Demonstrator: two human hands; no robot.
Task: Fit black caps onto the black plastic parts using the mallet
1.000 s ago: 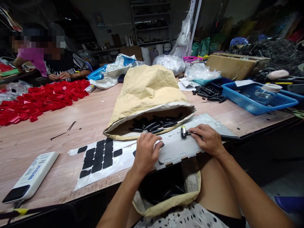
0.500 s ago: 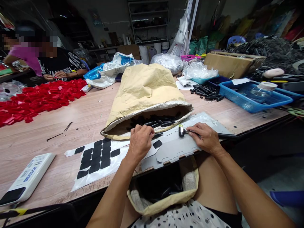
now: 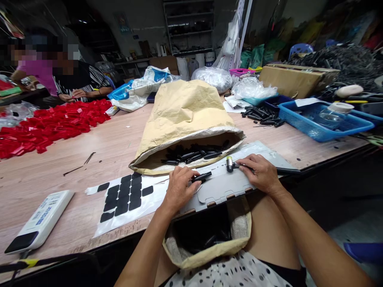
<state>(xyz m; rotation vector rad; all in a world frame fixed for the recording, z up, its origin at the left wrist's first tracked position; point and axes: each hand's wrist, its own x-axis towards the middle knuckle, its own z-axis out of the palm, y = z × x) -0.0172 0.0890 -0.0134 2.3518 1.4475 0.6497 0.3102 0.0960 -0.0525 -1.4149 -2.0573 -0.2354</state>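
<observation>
While right hand point(image 3: 262, 174) grips one hammer point(image 3: 229, 164), left hand point(image 3: 178, 186) holds apparently one black tube point(image 3: 204, 176); two sacks point(image 3: 187, 107) near.

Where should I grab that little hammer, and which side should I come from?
Probably by the slim handle, from the right: the hammer's chunky head sits at the left end, and the handle runs off rightward. The right hand grips it there now, near the head.

The person point(image 3: 233, 275) wears a white garment point(image 3: 220, 278) with black dots of uneven size, black cloth point(image 3: 289, 273) beside it; left hand point(image 3: 179, 185), right hand point(image 3: 261, 172) and forearms point(image 3: 317, 231) bare.
</observation>
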